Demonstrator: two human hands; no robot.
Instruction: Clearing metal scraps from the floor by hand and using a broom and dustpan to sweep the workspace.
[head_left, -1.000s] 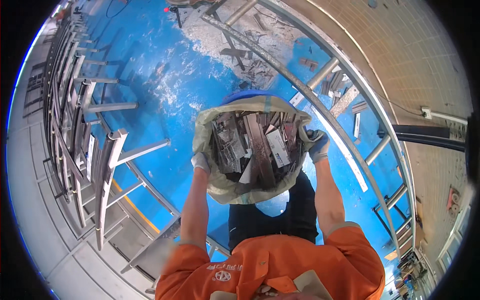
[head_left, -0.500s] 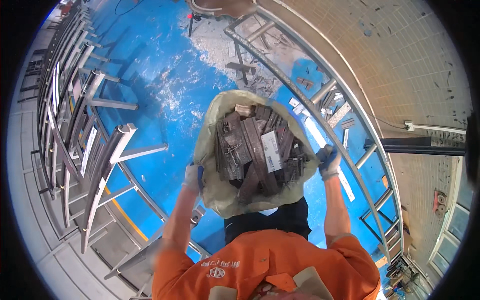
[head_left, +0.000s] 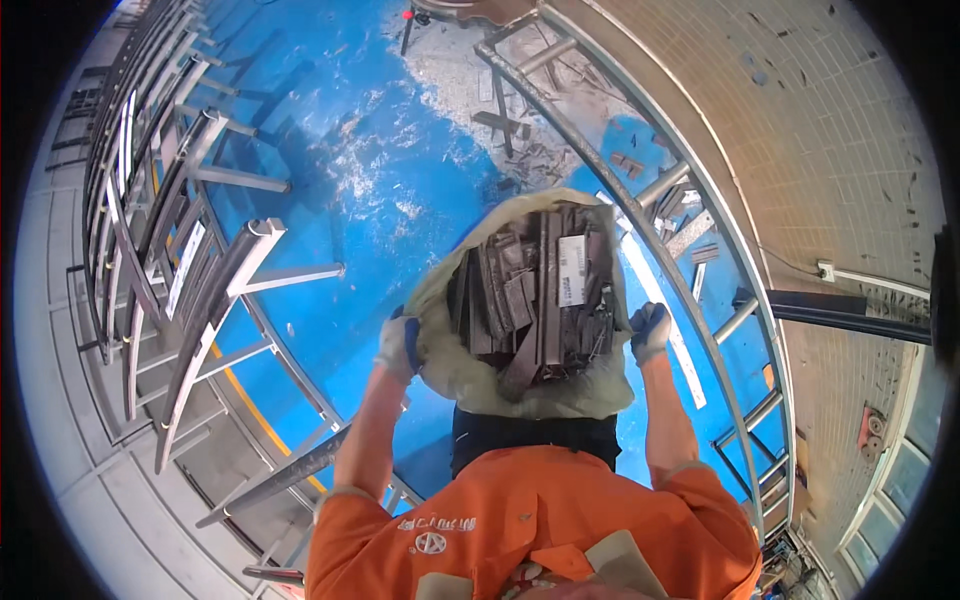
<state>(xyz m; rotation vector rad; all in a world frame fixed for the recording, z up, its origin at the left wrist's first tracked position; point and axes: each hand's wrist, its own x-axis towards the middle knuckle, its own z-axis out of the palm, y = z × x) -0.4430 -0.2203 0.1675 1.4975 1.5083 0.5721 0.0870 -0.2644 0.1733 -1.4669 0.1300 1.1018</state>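
left hand (head_left: 398, 343): gloved, fingers curled tight on the left rim of the sack (head_left: 455, 365)
right hand (head_left: 650, 331): gloved, clenched on the right rim of the same sack
sack: pale woven bag held up in front of the chest, between both hands, mouth wide and facing up toward the camera, over the blue floor (head_left: 350, 170)
load: dark metal strips (head_left: 520, 295) packed inside, a white label (head_left: 571, 270) on one piece
long axis: strips mostly run lengthwise away from the body, toward the top of the view; a few lie skewed at the near edge; sack mouth is stretched slightly longer that same way
surroundings: curved steel frame (head_left: 640, 195) just right of the sack, stacked steel frames (head_left: 190, 290) well apart on the left, scrap offcuts (head_left: 520, 140) on the floor ahead
risk 1: grip is on the fabric rim only; heavy load could tear the weave or pull it from the gloves, likely dumping strips at the feet
risk 2: strip ends could pierce the sack wall if it sags or swings
risk 3: frames and offcuts nearby, trip or snag hazard with the view down blocked by the sack
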